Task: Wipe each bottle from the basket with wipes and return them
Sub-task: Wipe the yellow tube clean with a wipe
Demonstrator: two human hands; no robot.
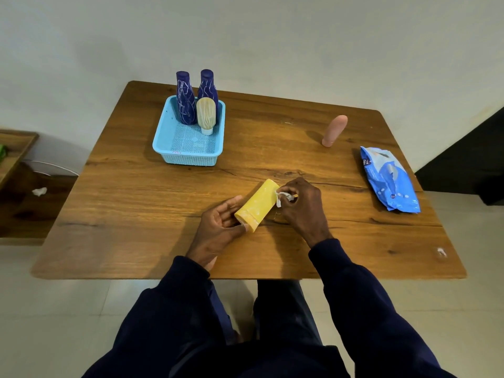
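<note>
A yellow bottle (257, 204) lies tilted over the near middle of the wooden table (136, 192). My left hand (218, 230) grips its cap end. My right hand (301, 207) pinches a crumpled white wipe (282, 197) against the bottle's upper side. The light blue basket (188, 155) stands at the back left. It holds two dark blue bottles (185, 99) (207, 84) and a cream bottle (206, 114) standing cap-down.
A pink bottle (334, 130) stands alone at the back right of the table. A blue pack of wipes (388, 180) lies near the right edge. A low wooden shelf (16, 148) is off to the left, with a scrap of tissue (39, 191) below it.
</note>
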